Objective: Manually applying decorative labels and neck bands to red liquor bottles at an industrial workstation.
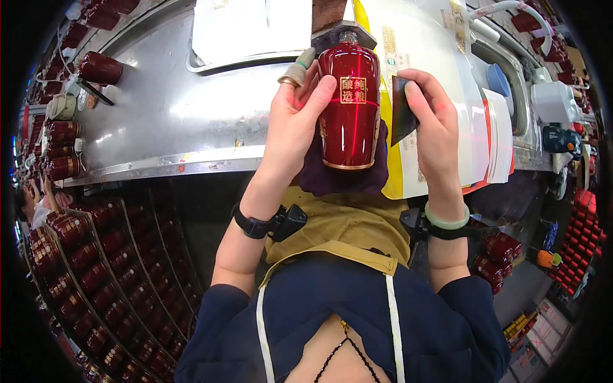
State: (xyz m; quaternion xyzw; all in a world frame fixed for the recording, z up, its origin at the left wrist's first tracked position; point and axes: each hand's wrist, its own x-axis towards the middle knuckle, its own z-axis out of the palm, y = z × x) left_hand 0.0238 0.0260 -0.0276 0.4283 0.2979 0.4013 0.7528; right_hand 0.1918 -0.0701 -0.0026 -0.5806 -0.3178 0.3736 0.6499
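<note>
A glossy dark-red bottle (pixel 350 131) with gold lettering lies in front of me, its clear neck pointing away. It rests on a dark purple cloth (pixel 332 179), and thin red light lines cross it. My left hand (pixel 295 112) grips the bottle's left side, thumb on the glass; grey-green and ribbed pale covers sit on one finger. The other fingers are partly hidden beside the bottle. Right of the bottle, my right hand (pixel 436 118) pinches a flat, dark scraper-like piece (pixel 402 112) between thumb and fingers, apart from the glass.
A metal worktop (pixel 172 121) spreads left, bearing a white-covered tray (pixel 249 32) and another red bottle (pixel 100 68). Clear sheets with gold labels (pixel 408 38) lie right, near a paper stack (pixel 498 137). Racks of red bottles (pixel 96 274) stand lower left.
</note>
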